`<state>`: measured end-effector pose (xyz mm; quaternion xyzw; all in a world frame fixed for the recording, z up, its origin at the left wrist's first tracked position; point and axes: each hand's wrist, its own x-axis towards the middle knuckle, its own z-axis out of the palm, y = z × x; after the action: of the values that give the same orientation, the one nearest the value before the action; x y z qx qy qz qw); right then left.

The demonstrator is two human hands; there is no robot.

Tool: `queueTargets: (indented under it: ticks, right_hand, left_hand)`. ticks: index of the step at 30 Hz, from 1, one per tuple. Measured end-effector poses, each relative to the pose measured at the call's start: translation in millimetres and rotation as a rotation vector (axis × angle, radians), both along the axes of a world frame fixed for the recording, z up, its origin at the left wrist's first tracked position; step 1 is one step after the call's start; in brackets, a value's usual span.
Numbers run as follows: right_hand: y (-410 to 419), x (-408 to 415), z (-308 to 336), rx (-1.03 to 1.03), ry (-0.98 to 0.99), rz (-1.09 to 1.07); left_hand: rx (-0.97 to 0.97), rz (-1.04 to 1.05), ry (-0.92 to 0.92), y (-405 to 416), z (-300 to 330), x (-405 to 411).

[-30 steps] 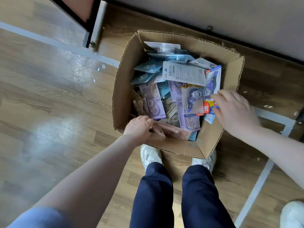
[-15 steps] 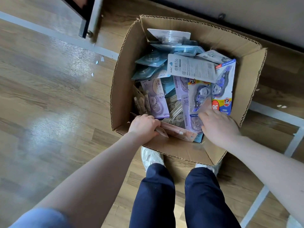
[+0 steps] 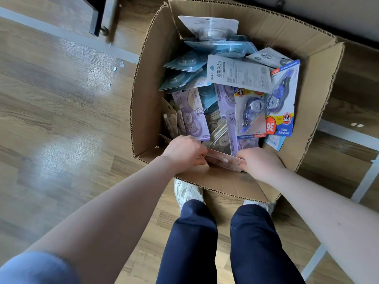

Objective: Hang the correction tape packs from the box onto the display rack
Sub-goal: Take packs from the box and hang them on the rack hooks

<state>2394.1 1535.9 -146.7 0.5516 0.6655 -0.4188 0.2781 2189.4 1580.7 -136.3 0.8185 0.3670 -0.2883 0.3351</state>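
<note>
Both hands now gripping one pink correction tape pack point(image 3: 222, 159) at the near wall of the cardboard box point(image 3: 149, 95), our right hand point(image 3: 259, 162) having left the blue-and-yellow pack point(image 3: 281, 103), our left hand point(image 3: 184, 151) staying, loose packs filling it.

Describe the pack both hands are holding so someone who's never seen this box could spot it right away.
Start at the cardboard box on the wood floor and go to its near wall, by the person's feet. There a pink pack lies flat along that wall, gripped by the left hand at one end and the right hand at the other. Its neighbours are purple or blue; it alone is pale pink.
</note>
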Motion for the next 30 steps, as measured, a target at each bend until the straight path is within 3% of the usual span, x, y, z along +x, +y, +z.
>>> queueTargets:
  ticks: [6, 14, 22, 30]
  right_hand:
    - [-1.9, 3.3, -11.1, 0.011, 0.014, -0.048]
    - [7.9, 10.4, 4.0, 0.014, 0.021, -0.124]
    - [8.4, 14.9, 6.6, 0.049, 0.019, -0.191]
    - [9.2, 12.2, 13.2, 0.131, 0.002, -0.289]
  left_hand:
    - [0.01, -0.023, -0.004, 1.5, -1.9, 3.5]
    - [0.104, -0.246, 0.078, 13.2, 19.4, 1.8]
    - [0.117, -0.253, 0.118, 2.5, 22.2, 1.6]
    - [0.155, 0.03, 0.066, -2.9, 19.9, -3.0]
